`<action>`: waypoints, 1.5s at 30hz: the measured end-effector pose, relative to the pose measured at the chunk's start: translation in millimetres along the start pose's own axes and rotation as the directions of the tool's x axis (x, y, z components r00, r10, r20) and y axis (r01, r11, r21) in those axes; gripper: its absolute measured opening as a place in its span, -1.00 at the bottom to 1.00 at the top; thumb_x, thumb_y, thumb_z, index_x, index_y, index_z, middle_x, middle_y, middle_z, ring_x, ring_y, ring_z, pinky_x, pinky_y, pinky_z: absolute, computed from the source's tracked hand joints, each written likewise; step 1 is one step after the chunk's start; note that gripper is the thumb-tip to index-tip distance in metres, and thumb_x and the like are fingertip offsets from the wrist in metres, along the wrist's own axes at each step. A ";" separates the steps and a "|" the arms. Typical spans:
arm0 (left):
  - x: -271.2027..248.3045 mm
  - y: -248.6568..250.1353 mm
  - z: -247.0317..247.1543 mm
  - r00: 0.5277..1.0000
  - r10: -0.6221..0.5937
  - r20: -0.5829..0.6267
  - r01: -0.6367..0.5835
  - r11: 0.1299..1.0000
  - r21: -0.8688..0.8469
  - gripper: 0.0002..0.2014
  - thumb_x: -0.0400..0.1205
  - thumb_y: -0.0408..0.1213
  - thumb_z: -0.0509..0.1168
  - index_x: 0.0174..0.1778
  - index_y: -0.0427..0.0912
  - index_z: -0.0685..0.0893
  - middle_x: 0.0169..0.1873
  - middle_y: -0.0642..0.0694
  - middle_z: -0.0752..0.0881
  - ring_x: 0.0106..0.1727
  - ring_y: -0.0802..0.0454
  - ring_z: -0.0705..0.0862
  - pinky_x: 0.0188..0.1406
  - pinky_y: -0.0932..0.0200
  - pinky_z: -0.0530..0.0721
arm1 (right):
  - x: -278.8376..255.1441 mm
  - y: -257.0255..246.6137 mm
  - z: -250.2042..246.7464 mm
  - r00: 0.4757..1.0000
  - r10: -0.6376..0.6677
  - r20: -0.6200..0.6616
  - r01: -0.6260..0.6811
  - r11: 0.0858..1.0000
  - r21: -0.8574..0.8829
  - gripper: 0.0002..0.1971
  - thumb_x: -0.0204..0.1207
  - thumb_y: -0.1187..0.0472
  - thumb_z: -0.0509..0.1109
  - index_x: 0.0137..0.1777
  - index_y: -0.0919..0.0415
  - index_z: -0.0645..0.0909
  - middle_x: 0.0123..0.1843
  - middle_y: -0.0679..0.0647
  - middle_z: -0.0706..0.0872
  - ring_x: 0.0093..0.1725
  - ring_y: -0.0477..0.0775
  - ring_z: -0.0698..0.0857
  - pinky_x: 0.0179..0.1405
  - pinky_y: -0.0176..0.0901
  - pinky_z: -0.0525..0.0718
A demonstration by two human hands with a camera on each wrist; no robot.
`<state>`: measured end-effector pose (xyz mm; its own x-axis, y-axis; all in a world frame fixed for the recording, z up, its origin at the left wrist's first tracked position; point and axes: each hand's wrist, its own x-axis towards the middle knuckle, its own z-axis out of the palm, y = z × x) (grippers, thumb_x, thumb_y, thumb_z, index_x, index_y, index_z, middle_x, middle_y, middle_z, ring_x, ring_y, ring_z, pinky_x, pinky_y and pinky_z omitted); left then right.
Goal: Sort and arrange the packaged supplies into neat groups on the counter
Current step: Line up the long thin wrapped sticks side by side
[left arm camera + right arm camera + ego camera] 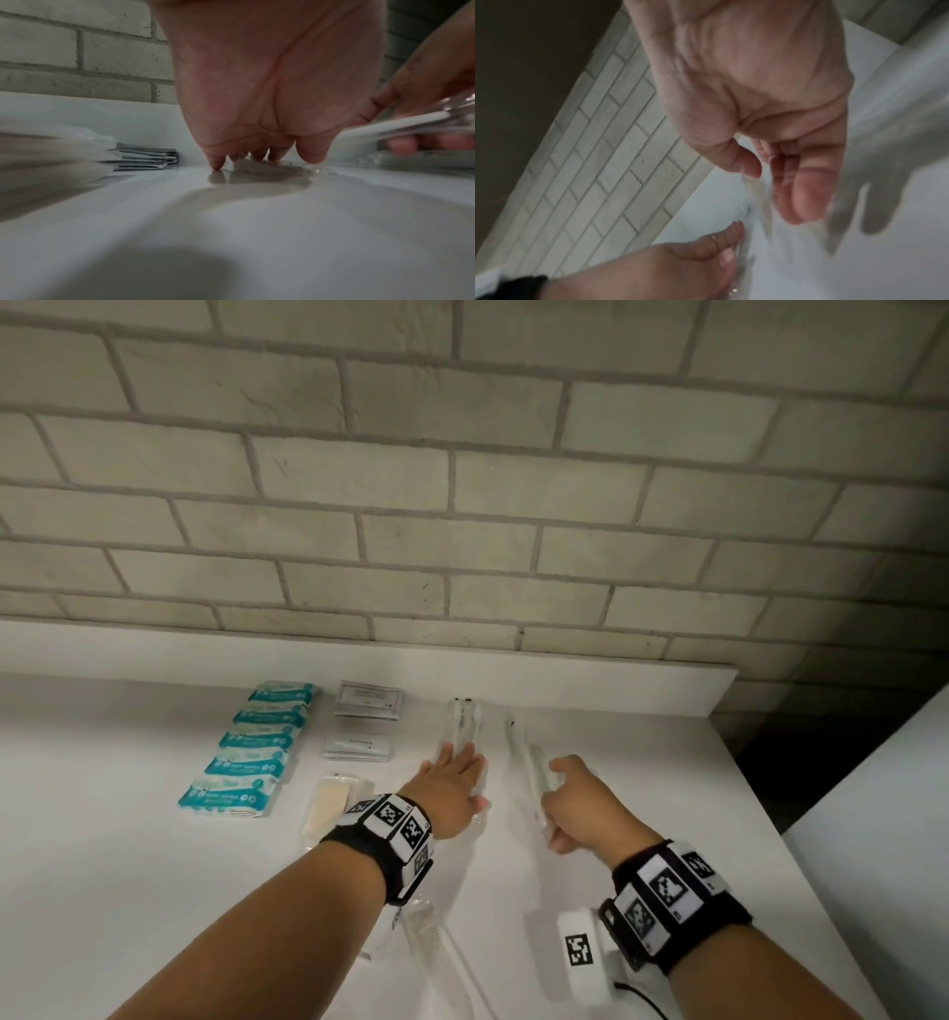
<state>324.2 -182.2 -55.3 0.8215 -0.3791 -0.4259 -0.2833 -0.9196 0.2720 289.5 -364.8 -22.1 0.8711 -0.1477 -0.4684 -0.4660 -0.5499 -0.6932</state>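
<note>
Two long clear-wrapped sticks [464,721] lie side by side near the back of the white counter [128,865]. My left hand [457,765] lies flat on their near ends with straight fingers; in the left wrist view its fingertips [267,156] press the clear wrap [282,172]. Just to the right, my right hand [567,796] grips another long clear-wrapped white stick [518,742], fingers curled round it and its near end lifted off the counter. The left wrist view shows that stick [398,123] in the right hand [424,97]. The right wrist view is blurred.
Several teal tissue packs [251,747] form a column at the left. Beside them sit stacks of grey and white sachets [367,703], and a beige item in a clear pack [328,801]. A clear-wrapped comb [436,952] lies under my left forearm. The counter ends at the right [760,788].
</note>
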 end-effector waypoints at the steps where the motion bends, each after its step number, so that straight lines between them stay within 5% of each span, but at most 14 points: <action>1: 0.2 -0.1 0.3 1.000 0.000 0.000 0.000 1.000 0.000 -0.37 0.79 -0.04 -0.06 0.71 -0.10 -0.18 0.69 -0.06 -0.28 0.68 -0.12 -0.32 0.65 -0.13 -0.16 | 1.1 -3.4 2.1 1.000 0.009 0.001 -0.009 1.000 0.017 -0.48 0.58 0.35 0.11 0.54 0.06 0.25 0.19 0.31 0.60 -0.24 0.22 0.65 -0.46 -0.11 0.63; 5: -0.7 -0.1 -0.1 1.000 0.003 0.000 -0.003 1.000 -0.015 -0.39 0.79 -0.07 -0.06 0.71 -0.12 -0.17 0.69 -0.07 -0.28 0.68 -0.13 -0.31 0.66 -0.12 -0.17 | 7.5 -12.5 8.9 0.978 -0.203 -0.047 0.155 0.858 -0.490 -0.64 0.65 0.27 0.10 0.43 0.18 0.43 0.31 0.20 0.62 0.12 0.20 0.66 -0.17 -0.19 0.54; 10: -0.5 -0.9 0.3 1.000 0.006 -0.007 -0.006 0.998 -0.068 -0.37 0.79 -0.08 -0.03 0.71 -0.12 -0.19 0.69 -0.08 -0.27 0.68 -0.14 -0.31 0.66 -0.14 -0.19 | 3.2 -22.8 31.0 0.946 -0.278 0.169 0.311 0.624 -0.716 -0.51 0.66 0.22 0.20 0.60 0.07 0.32 0.55 0.10 0.43 0.46 0.21 0.44 0.41 0.02 0.46; 15: -0.4 1.1 -2.2 1.000 0.013 -0.011 -0.014 0.991 -0.132 -0.26 0.72 -0.23 0.09 0.70 -0.13 -0.23 0.69 -0.09 -0.26 0.69 -0.15 -0.29 0.67 -0.18 -0.18 | 16.9 -32.6 43.1 0.909 -0.367 0.197 0.415 0.754 -0.509 -0.44 0.63 0.24 0.17 0.64 0.09 0.18 0.58 0.17 0.41 0.44 0.24 0.53 0.40 0.03 0.51; 18: 1.2 0.0 -0.7 1.000 0.021 -0.021 -0.024 0.985 -0.169 -0.19 0.67 -0.25 0.13 0.69 -0.11 -0.29 0.69 -0.09 -0.26 0.69 -0.13 -0.30 0.67 -0.16 -0.20 | 27.0 -31.9 48.7 0.933 -0.296 0.202 0.359 0.784 -0.506 -0.24 0.60 0.25 0.23 0.70 -0.01 -0.10 0.75 0.02 -0.11 0.65 0.32 0.22 0.62 0.11 0.23; 21: 2.2 0.7 0.5 1.000 0.020 -0.020 -0.023 0.988 -0.152 -0.22 0.68 -0.27 0.11 0.69 -0.13 -0.27 0.69 -0.11 -0.26 0.68 -0.14 -0.33 0.67 -0.16 -0.21 | 31.2 -30.8 48.6 0.949 -0.225 0.220 0.308 0.804 -0.509 -0.12 0.56 0.25 0.28 0.71 0.04 -0.25 0.74 0.07 -0.23 0.72 0.18 -0.08 0.69 0.15 -0.10; 26: 2.1 4.7 1.6 0.996 0.021 -0.084 -0.028 0.996 -0.081 -0.32 0.73 -0.22 0.04 0.71 -0.06 -0.18 0.69 -0.05 -0.28 0.67 -0.15 -0.37 0.66 -0.20 -0.23 | 14.2 -32.2 22.7 0.915 -0.287 0.283 0.380 0.849 -0.366 -0.19 0.63 0.24 0.22 0.72 0.02 -0.23 0.74 0.01 -0.19 0.72 0.11 -0.18 0.67 0.06 -0.15; 28: 2.2 4.2 2.1 0.992 0.058 -0.108 -0.063 0.997 -0.041 -0.35 0.76 -0.09 0.03 0.71 0.02 -0.15 0.69 -0.02 -0.26 0.67 -0.16 -0.35 0.66 -0.21 -0.23 | 9.8 -27.3 -0.7 0.900 -0.362 0.241 0.426 0.846 -0.321 -0.28 0.61 0.34 0.20 0.71 0.00 0.03 0.74 0.00 0.03 0.69 0.06 0.11 0.59 -0.16 0.16; 30: 2.2 5.3 2.5 0.989 0.117 -0.095 -0.117 0.993 0.005 -0.35 0.74 0.09 0.02 0.70 0.11 -0.12 0.69 0.02 -0.25 0.68 -0.15 -0.33 0.65 -0.24 -0.22 | 10.0 -16.3 -33.9 0.912 -0.400 0.092 0.408 0.863 -0.297 -0.46 0.59 0.38 0.19 0.57 0.08 0.39 0.57 0.06 0.46 0.38 0.05 0.53 0.16 -0.33 0.48; 33: 3.9 6.9 2.3 0.987 0.157 -0.028 -0.153 0.984 0.090 -0.32 0.69 0.24 -0.01 0.70 0.15 -0.07 0.69 0.03 -0.23 0.69 -0.15 -0.30 0.65 -0.28 -0.18 | 7.7 6.1 -77.2 0.936 -0.323 -0.143 0.254 0.897 -0.363 -0.81 0.56 0.30 0.25 0.07 0.18 0.67 0.14 0.13 0.75 0.08 0.17 0.72 0.01 -0.14 0.65; 35: 6.4 6.0 3.1 0.988 0.155 -0.022 -0.151 0.983 0.106 -0.31 0.68 0.24 0.03 0.70 0.15 -0.03 0.70 0.03 -0.21 0.69 -0.18 -0.25 0.64 -0.29 -0.14 | -3.2 18.1 -85.3 0.970 -0.219 -0.109 0.146 0.876 -0.460 -0.90 0.51 0.12 0.37 -0.11 0.14 0.62 -0.04 0.11 0.75 -0.08 0.14 0.73 -0.05 -0.05 0.71; 38: 7.7 3.5 4.6 0.989 0.141 -0.043 -0.136 0.986 0.095 -0.32 0.68 0.21 0.06 0.69 0.15 0.01 0.70 0.04 -0.18 0.70 -0.18 -0.22 0.62 -0.28 -0.12 | -14.2 36.1 -67.4 0.996 -0.067 0.058 0.088 0.739 -0.668 -0.68 0.40 -0.06 0.48 0.00 0.10 0.54 -0.07 0.00 0.68 -0.09 0.02 0.68 -0.12 -0.10 0.64; 42: 7.3 2.6 5.2 0.990 0.131 -0.045 -0.127 0.988 0.089 -0.34 0.69 0.18 0.08 0.69 0.16 0.01 0.70 0.06 -0.18 0.70 -0.16 -0.23 0.62 -0.25 -0.13 | -5.3 44.2 -54.3 0.996 -0.090 0.004 0.061 0.638 -0.767 -0.84 0.44 0.27 0.29 0.01 0.15 0.47 -0.10 0.02 0.60 -0.11 0.05 0.64 -0.33 -0.20 0.50; 45: 7.4 1.8 4.9 0.991 0.125 -0.049 -0.122 0.990 0.070 -0.34 0.69 0.15 0.10 0.69 0.16 0.02 0.70 0.07 -0.18 0.70 -0.15 -0.23 0.63 -0.25 -0.14 | 1.9 25.7 -57.7 0.983 -0.169 -0.073 0.069 0.706 -0.705 -0.92 0.49 0.30 0.24 -0.05 0.20 0.48 -0.17 0.05 0.60 -0.22 0.04 0.61 -0.43 -0.20 0.46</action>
<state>327.4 -187.2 -62.1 0.8031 -0.4856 -0.3453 -0.4149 -0.8717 0.2609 288.1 -426.7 -9.2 0.9462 -0.1123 -0.3035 -0.1594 -0.9779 -0.1351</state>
